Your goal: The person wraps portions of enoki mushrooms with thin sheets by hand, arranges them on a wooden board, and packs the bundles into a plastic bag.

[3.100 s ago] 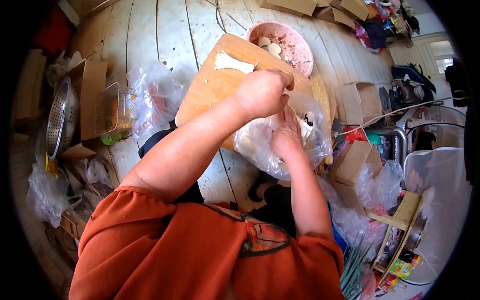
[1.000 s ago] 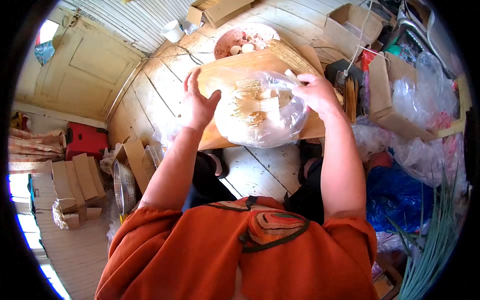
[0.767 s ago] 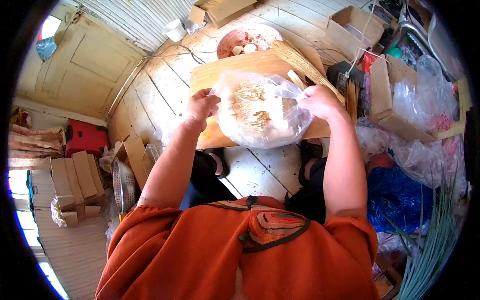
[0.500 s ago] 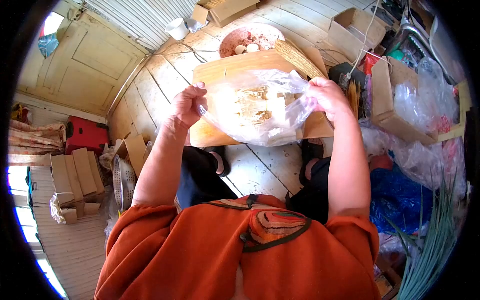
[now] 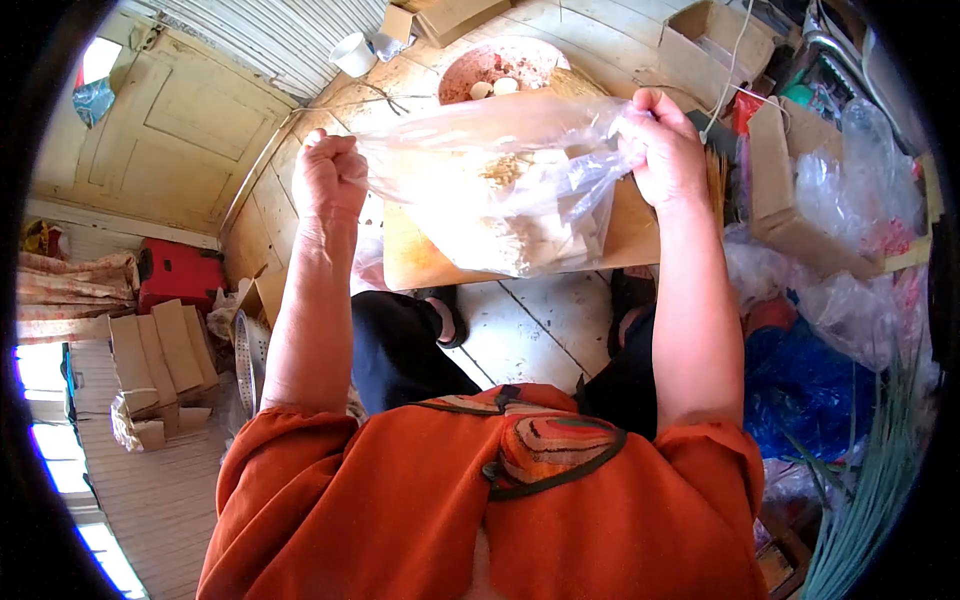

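Observation:
A clear plastic bag [image 5: 480, 125] is stretched between my two hands above a wooden board [image 5: 425, 255]. My left hand [image 5: 332, 172] is closed on one upper corner of the bag. At the opposite corner my right hand [image 5: 662, 145] grips the plastic with bent fingers. Inside the bag lie pale, straw-coloured bundles [image 5: 505, 172], blurred by glare and the film, so I cannot make out their exact kind. The bag's lower part rests over the board near its front edge.
Beyond the board stands a pink basin [image 5: 460, 75] with two pale round things in it. A red case [image 5: 180, 272], folded cardboard [image 5: 160, 355] and a metal colander [image 5: 250, 360] are on the left. On the right are an open box [image 5: 785, 190], a blue plastic bag [image 5: 800, 390] and long green leaves [image 5: 875, 480].
Both hands have risen away from me, and the left has moved outward. The bag's upper edge is now pulled wider and higher, partly covering the bristly straw bundle behind it.

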Demonstrator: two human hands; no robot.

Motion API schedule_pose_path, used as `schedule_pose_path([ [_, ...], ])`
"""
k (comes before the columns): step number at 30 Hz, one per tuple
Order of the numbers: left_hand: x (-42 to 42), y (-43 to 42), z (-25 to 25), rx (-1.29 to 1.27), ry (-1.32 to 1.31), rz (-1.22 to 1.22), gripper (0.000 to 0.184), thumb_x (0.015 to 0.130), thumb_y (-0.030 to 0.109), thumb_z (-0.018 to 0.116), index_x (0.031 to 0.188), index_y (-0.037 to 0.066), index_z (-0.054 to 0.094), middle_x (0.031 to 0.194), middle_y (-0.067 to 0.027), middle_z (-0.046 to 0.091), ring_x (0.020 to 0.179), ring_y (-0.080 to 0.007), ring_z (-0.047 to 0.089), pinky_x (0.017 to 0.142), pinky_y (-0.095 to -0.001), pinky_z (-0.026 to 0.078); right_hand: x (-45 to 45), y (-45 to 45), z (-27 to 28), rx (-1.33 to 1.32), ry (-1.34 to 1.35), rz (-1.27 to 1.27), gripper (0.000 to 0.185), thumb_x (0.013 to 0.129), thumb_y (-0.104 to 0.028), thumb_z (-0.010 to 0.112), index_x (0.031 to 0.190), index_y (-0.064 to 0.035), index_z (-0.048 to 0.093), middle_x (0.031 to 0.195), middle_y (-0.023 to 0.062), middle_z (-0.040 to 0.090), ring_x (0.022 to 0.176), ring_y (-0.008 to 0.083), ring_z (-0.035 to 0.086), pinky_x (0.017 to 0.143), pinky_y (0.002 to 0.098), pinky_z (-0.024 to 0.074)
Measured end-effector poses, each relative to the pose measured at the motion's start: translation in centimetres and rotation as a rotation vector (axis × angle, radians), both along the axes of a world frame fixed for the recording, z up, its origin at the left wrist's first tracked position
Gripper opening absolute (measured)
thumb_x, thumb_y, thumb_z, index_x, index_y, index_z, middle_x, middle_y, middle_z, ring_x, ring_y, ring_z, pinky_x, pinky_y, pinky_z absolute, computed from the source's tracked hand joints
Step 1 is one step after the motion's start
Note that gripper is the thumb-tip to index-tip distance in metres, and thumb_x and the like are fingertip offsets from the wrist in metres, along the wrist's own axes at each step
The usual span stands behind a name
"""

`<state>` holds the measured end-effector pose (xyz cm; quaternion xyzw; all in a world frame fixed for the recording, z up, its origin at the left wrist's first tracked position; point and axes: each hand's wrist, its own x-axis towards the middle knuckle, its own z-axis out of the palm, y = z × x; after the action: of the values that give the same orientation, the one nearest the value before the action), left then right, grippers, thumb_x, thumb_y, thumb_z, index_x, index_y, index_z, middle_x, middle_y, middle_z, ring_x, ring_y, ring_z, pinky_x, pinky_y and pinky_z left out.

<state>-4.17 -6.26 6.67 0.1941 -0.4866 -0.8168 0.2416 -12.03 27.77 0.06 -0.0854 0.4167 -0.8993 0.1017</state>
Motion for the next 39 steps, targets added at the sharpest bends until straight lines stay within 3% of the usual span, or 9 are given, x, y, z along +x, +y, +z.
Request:
schedule_pose_path([
  [4,1.2,-1.2,0.2,-0.100,0.095,-0.046,0.035,0.079,-0.013,0.053,0.071,0.017,0.038,0.057,0.0060,0.033,0.042,-0.0063,0.028,0.038,-0.0216,0.023,-0.4,-1.0,0.5,-0.059,0.078,0.021,0.013,0.082,0.002,0.063,0.088,-0.0079,0.059,0.073,-0.0020,0.056,0.057,0.0056,0.046,0.050,0.0181,0.0362],
  [6,1.4,-1.4,0.3,-0.141,-0.085,0.020,0.034,0.080,-0.013,0.054,0.071,0.017,0.039,0.057,0.0063,0.035,0.042,-0.0054,0.031,0.038,-0.0206,0.024,-0.7,-1.3,0.9,0.042,0.078,-0.011,0.012,0.082,0.002,0.063,0.089,-0.0072,0.059,0.074,-0.0018,0.056,0.056,0.0055,0.045,0.049,0.0181,0.0355],
  [7,1.8,-4.2,-1.1,-0.080,-0.050,-0.157,0.029,0.078,-0.016,0.055,0.088,0.010,0.053,0.067,0.0035,0.049,0.046,-0.0060,0.033,0.042,-0.0211,0.026,-0.7,-1.4,1.0,0.043,0.076,-0.006,0.012,0.082,0.002,0.063,0.089,-0.0072,0.059,0.074,-0.0018,0.056,0.056,0.0055,0.045,0.049,0.0181,0.0355],
  [11,2.9,-4.9,-0.1,-0.230,-0.113,-0.146,0.029,0.078,-0.014,0.063,0.095,0.009,0.057,0.072,0.0037,0.054,0.052,-0.0054,0.041,0.045,-0.0192,0.031,-0.6,-0.6,1.1,0.067,0.105,0.003,0.015,0.081,0.003,0.064,0.093,-0.0058,0.061,0.075,-0.0015,0.056,0.058,0.0061,0.047,0.050,0.0180,0.0357],
  [16,4.6,-4.4,0.6,-0.361,0.001,-0.087,0.027,0.076,-0.014,0.065,0.090,0.008,0.060,0.075,0.0031,0.056,0.061,-0.0074,0.050,0.056,-0.0209,0.040,-0.6,0.9,1.5,0.057,0.104,-0.059,0.018,0.080,0.004,0.065,0.096,-0.0035,0.061,0.077,0.0000,0.057,0.062,0.0078,0.050,0.052,0.0199,0.0377],
  [19,4.8,-3.9,0.5,-0.654,0.071,0.053,0.027,0.076,-0.013,0.065,0.094,0.007,0.061,0.078,0.0037,0.055,0.066,-0.0065,0.050,0.060,-0.0202,0.040,-0.3,1.1,2.2,0.106,0.080,-0.156,0.020,0.080,0.004,0.065,0.098,-0.0023,0.062,0.079,0.0007,0.058,0.063,0.0080,0.050,0.053,0.0203,0.0386],
  [26,4.8,-3.7,-0.1,-0.551,0.063,0.035,0.030,0.077,-0.008,0.068,0.103,0.006,0.061,0.086,0.0005,0.059,0.070,-0.0074,0.053,0.063,-0.0212,0.043,-0.5,1.6,1.7,0.177,0.167,-0.171,0.023,0.081,0.001,0.067,0.104,-0.0011,0.064,0.088,0.0026,0.062,0.068,0.0085,0.055,0.058,0.0202,0.0425],
  [32,4.6,-4.2,-4.8,-0.042,-0.101,0.012,0.029,0.092,0.020,0.055,0.118,0.007,0.055,0.100,-0.0027,0.061,0.088,-0.0169,0.057,0.076,-0.0315,0.045,-0.1,2.4,1.5,0.264,0.028,-0.157,0.029,0.085,-0.005,0.066,0.114,-0.0018,0.061,0.097,0.0070,0.068,0.080,0.0151,0.066,0.063,0.0244,0.0507],
  [39,2.2,-2.6,-9.0,-0.308,-0.134,-0.061,0.039,0.080,0.010,0.051,0.119,0.003,0.055,0.113,-0.0050,0.059,0.100,-0.0181,0.054,0.089,-0.0326,0.040,-1.0,2.9,0.2,0.378,-0.193,-0.270,0.025,0.088,-0.010,0.062,0.111,-0.0003,0.061,0.094,0.0094,0.068,0.075,0.0168,0.066,0.061,0.0254,0.0488],
])
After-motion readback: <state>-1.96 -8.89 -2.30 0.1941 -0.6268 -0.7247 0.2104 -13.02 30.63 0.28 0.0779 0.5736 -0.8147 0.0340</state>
